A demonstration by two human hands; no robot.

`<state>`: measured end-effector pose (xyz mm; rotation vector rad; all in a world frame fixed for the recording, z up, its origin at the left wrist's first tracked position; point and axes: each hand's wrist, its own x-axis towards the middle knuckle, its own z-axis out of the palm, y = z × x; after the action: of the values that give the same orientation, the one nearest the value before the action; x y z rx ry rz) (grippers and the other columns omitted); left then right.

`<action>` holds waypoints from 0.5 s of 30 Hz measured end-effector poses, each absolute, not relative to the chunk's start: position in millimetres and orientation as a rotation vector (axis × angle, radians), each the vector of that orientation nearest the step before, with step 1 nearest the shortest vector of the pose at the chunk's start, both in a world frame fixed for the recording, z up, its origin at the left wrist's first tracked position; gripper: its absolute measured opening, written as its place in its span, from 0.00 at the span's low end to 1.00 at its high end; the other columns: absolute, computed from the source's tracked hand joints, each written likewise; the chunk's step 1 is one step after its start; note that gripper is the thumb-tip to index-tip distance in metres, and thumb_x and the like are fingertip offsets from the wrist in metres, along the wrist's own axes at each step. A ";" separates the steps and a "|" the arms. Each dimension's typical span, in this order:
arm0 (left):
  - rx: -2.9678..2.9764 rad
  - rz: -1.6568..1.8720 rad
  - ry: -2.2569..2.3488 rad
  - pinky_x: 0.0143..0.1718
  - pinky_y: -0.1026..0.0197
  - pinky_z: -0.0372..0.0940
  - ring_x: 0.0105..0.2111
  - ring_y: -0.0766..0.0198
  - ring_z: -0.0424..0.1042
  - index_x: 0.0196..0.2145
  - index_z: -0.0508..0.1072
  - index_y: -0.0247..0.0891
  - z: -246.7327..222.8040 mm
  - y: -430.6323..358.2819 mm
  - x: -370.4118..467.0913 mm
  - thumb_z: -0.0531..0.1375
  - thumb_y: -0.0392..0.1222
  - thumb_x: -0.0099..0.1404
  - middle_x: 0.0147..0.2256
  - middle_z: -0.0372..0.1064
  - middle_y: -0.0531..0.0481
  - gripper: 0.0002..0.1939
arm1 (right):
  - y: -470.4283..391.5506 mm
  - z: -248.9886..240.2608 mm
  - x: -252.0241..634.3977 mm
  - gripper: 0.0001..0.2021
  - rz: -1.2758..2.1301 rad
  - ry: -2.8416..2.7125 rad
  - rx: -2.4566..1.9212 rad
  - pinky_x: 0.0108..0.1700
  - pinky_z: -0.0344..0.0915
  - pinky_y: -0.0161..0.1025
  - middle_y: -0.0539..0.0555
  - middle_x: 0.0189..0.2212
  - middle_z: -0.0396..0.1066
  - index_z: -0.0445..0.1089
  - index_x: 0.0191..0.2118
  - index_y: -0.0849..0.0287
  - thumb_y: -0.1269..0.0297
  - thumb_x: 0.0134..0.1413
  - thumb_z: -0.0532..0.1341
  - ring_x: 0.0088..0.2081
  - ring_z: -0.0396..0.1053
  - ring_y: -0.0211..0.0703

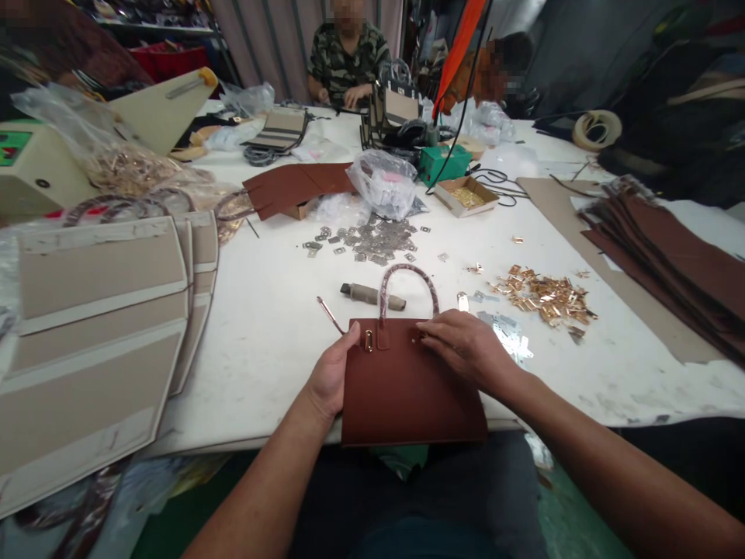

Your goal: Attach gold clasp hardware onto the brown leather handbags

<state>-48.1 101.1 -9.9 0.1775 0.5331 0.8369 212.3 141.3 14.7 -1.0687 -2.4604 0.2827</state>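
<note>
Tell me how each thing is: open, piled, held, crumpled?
Brown leather-look bag panel: held by left hand
Right hand: fingers at panel's upper right
Shallow brown cardboard box: open
Shiny gold metal fittings: loosely piled
Small flat grey metal plates: scattered
Beige four-sided panels: overlapping
Clear plastic bag, centre: crumpled

Before me a broad white table [261, 365] stretches left to right, smudged along its near right edge. Past its far side I see a pale, ribbed partition [261, 46]; far left, a loaded shelf [145, 29]; far right, dim grey sheeting [573, 39]. Green floor [166, 520] shows near, below me.
</note>
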 end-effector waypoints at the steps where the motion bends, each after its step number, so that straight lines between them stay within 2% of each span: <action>1: 0.182 0.835 0.532 0.62 0.38 0.62 0.57 0.38 0.72 0.57 0.73 0.27 -10.1 101.3 -48.0 0.56 0.60 0.70 0.49 0.78 0.34 0.32 | 141.4 15.5 210.6 0.15 0.262 -2.478 -1.075 0.46 0.72 0.50 0.58 0.46 0.78 0.76 0.56 0.53 0.58 0.73 0.56 0.45 0.75 0.53; 11: 0.170 0.817 0.504 0.61 0.36 0.63 0.54 0.38 0.74 0.59 0.72 0.29 -12.9 102.2 -48.4 0.57 0.59 0.70 0.48 0.78 0.35 0.32 | 142.4 12.9 198.0 0.13 0.179 -2.549 -1.069 0.46 0.72 0.48 0.56 0.44 0.80 0.77 0.53 0.52 0.58 0.71 0.58 0.43 0.77 0.52; 15: 0.175 0.816 0.501 0.60 0.36 0.63 0.54 0.38 0.74 0.58 0.73 0.28 -13.6 102.3 -48.4 0.56 0.60 0.71 0.47 0.79 0.35 0.32 | 143.2 7.0 205.6 0.13 0.288 -2.512 -0.997 0.51 0.72 0.49 0.55 0.49 0.79 0.76 0.56 0.49 0.59 0.71 0.59 0.48 0.76 0.52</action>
<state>-48.4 102.3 -13.6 0.1746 0.5015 0.8161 205.6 143.2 7.0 -0.9969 -2.5119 0.2878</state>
